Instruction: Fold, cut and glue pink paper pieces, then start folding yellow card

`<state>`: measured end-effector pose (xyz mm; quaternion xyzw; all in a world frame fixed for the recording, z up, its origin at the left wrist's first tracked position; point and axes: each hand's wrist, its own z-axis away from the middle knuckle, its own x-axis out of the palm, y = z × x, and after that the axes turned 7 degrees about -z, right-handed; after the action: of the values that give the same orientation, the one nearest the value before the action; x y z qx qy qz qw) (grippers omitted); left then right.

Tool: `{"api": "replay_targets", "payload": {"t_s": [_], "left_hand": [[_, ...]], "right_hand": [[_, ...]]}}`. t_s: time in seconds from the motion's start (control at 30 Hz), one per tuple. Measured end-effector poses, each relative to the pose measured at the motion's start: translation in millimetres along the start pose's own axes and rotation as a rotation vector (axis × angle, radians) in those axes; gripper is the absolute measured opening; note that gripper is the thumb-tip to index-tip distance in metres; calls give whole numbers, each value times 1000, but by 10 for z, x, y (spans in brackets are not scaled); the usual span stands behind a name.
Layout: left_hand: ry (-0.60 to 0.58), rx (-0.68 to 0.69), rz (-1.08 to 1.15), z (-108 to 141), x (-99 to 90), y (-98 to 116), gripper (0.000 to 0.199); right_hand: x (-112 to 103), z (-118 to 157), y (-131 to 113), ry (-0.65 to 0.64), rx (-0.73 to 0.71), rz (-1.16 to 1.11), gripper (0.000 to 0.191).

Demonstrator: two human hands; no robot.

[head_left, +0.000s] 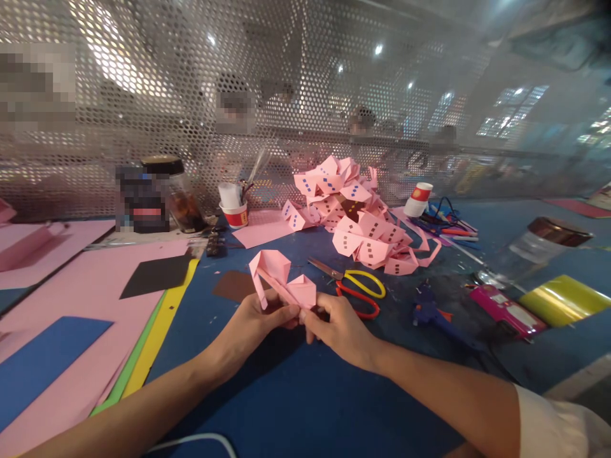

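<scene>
Both hands hold one folded pink paper piece (281, 280) above the blue table. My left hand (260, 318) pinches its lower edge, with the thumb in front and the other fingers mostly behind the paper. Beside it, my right hand (338, 324) grips the lower right corner between thumb and fingers. A curved strip of the piece hangs down at its left. Just behind my right hand lie scissors (360, 286) with one yellow and one red handle. A heap of folded pink paper pieces (348, 197) with blue and dark square marks stands farther back.
Paper sheets (62, 286) cover the left side. A paper cup (233, 208) and a dark-lidded jar (184, 200) stand behind. At right are a blue glue gun (434, 315), a pink device (506, 310), yellow roll (566, 300) and clear jar (539, 248). A perforated metal screen (167, 114) rises behind.
</scene>
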<state>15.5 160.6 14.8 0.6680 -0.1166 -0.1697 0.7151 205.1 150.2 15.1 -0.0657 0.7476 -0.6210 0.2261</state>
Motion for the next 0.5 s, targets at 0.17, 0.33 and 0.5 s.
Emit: {"api": "replay_targets", "payload": {"t_s": [0.17, 0.33, 0.5], "left_hand": [[16, -5, -5, -1, -2, 7, 25], [13, -4, -7, -1, -19, 6, 25], [11, -3, -3, 10, -14, -2, 25]], "right_hand": [[1, 4, 0, 2, 9, 11, 21], [17, 9, 3, 5, -16, 21, 25], [16, 0, -2, 21, -46, 47, 24]]}}
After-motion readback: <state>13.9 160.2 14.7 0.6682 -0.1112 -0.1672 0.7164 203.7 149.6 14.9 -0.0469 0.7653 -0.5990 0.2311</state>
